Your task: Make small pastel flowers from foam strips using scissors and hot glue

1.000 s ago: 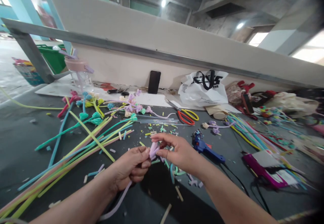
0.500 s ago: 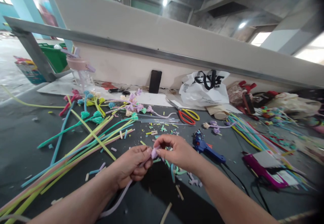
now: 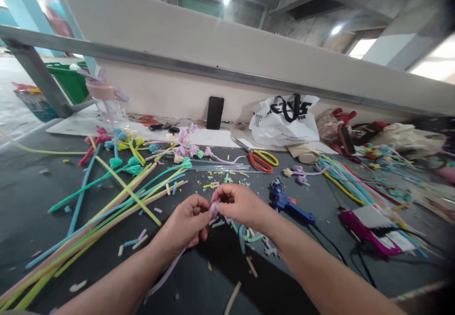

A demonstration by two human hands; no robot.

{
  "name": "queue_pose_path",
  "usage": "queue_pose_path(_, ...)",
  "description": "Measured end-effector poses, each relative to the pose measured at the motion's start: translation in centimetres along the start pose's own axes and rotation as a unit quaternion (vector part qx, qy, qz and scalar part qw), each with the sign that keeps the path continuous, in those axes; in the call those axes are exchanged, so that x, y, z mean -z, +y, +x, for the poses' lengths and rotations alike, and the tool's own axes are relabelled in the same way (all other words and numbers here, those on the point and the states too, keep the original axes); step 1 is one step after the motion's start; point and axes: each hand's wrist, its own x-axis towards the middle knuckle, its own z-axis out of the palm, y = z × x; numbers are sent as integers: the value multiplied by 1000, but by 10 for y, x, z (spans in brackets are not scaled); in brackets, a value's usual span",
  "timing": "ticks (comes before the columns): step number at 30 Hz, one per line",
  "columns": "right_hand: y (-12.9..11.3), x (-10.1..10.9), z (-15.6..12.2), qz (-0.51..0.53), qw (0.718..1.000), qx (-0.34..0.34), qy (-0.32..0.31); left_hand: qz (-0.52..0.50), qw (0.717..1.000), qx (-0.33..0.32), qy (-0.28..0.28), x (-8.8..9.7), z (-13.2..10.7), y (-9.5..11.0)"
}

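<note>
Between my fingertips is a small lilac pipe-cleaner flower [image 3: 214, 207], mostly covered by both hands. Its long fuzzy stem [image 3: 167, 273] runs out below my left hand toward the table's near side. My left hand [image 3: 190, 222] is closed, thumb and fingers pinching the flower's left side and stem. From the right, my right hand [image 3: 241, 206] pinches the flower's other side between thumb and forefinger. Just under the hands lie pipe-cleaner scraps [image 3: 249, 236] in green, blue and lilac. A blue glue gun [image 3: 291, 206] rests right of my right hand.
Long pastel pipe cleaners [image 3: 106, 210] lie across the left, with finished-looking flowers [image 3: 185, 146] behind. Scissors [image 3: 261, 158], a phone [image 3: 215, 112], a white bag [image 3: 284, 125] and a clear cup [image 3: 108, 101] stand or lie at the back. A magenta device [image 3: 369, 234] with cords is at right.
Both hands have shifted slightly left and up with the flower, and my left fingers have changed their grip. The stem below my left hand has moved a little. The whole view has shifted slightly.
</note>
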Motion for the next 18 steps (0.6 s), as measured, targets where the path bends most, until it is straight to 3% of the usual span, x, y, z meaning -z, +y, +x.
queue_pose_path(9, 0, -9, 4, -20, 1000, -14, 11, -14, 999, 22, 36, 2, 0, -2)
queue_pose_path(13, -9, -1, 1, 76, 997, -32, -5, -103, 994, 29, -5, 4, -3, 4)
queue_pose_path(18, -10, 6, -10, 200, 980, -11, 24, -268, 960, 40, -73, 9, -6, 10)
